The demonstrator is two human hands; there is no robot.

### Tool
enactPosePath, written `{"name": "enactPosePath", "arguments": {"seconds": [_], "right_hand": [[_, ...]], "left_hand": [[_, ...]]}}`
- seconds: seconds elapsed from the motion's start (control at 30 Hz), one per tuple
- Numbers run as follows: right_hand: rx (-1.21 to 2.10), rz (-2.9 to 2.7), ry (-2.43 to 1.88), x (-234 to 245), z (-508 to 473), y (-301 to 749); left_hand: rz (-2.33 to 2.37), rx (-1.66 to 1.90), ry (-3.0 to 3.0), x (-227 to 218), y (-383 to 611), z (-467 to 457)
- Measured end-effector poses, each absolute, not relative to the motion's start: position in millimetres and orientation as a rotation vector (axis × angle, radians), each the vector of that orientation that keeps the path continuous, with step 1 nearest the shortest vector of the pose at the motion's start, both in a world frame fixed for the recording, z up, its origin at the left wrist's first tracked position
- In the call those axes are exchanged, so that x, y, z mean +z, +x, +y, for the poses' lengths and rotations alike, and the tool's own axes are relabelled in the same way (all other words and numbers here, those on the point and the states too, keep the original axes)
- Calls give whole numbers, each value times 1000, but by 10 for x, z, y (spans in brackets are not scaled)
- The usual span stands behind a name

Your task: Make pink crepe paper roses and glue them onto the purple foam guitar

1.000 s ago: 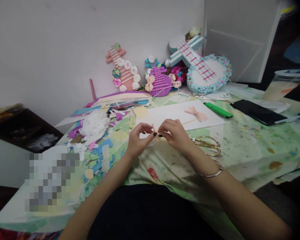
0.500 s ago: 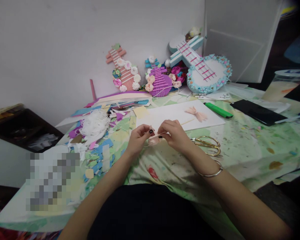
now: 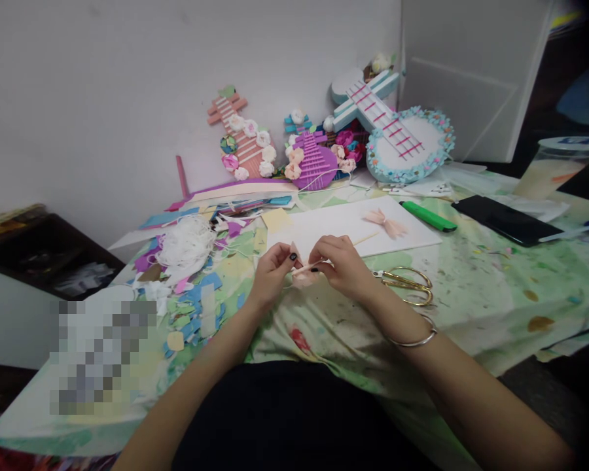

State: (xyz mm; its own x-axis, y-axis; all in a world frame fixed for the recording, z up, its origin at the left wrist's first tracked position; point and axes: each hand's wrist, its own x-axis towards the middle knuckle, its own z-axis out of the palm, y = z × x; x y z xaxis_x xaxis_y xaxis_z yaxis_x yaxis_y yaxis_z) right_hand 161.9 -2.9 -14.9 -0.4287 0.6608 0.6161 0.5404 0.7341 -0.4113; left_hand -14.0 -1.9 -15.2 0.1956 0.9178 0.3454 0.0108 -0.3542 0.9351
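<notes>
My left hand (image 3: 271, 273) and my right hand (image 3: 341, 265) meet over the near middle of a paint-stained table (image 3: 476, 294). Between their pinched fingertips is a small peach paper piece (image 3: 303, 273) with a thin white thread or stick running across it. Both hands are closed on it. A finished peach paper bow (image 3: 385, 223) lies on a white sheet (image 3: 343, 229) just beyond my hands. Gold-handled scissors (image 3: 406, 286) lie right of my right wrist, which wears a silver bangle.
A white string tangle (image 3: 186, 243) and coloured paper scraps (image 3: 191, 307) lie left. Paper guitars with flowers (image 3: 314, 157) lean on the back wall. A green lighter (image 3: 428, 216), black phone (image 3: 508, 220) and plastic cup (image 3: 557, 167) sit right.
My left thumb and fingers have shifted slightly on the peach piece, which has turned a little and dropped lower between the hands. The hands stay in the same place.
</notes>
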Motion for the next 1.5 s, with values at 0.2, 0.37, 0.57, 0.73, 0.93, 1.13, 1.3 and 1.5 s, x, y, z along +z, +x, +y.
{"name": "enactPosePath", "arguments": {"seconds": [0.2, 0.37, 0.57, 0.73, 0.93, 1.13, 1.3, 1.5], "right_hand": [[184, -2128, -899, -160, -25, 1621], [183, -2076, -916, -159, -21, 1621], [172, -2078, -938, -150, -25, 1618], [160, -2093, -948, -158, -22, 1616], [161, -2092, -954, -175, -19, 1619], [162, -2097, -943, -170, -27, 1619], [171, -2104, -937, -171, -27, 1623], [179, -2103, -941, -181, -21, 1618]], "left_hand": [[916, 1301, 1538, -130, -136, -47], [939, 1315, 1635, -118, -149, -82], [968, 1322, 1864, -119, -135, -107], [1059, 1378, 2036, -143, -141, -105], [1152, 1429, 2193, -125, -134, -113], [1195, 1431, 2174, -107, -137, -125], [1171, 1407, 2234, -102, -143, -123], [1140, 1364, 2363, -132, -161, -104]]}}
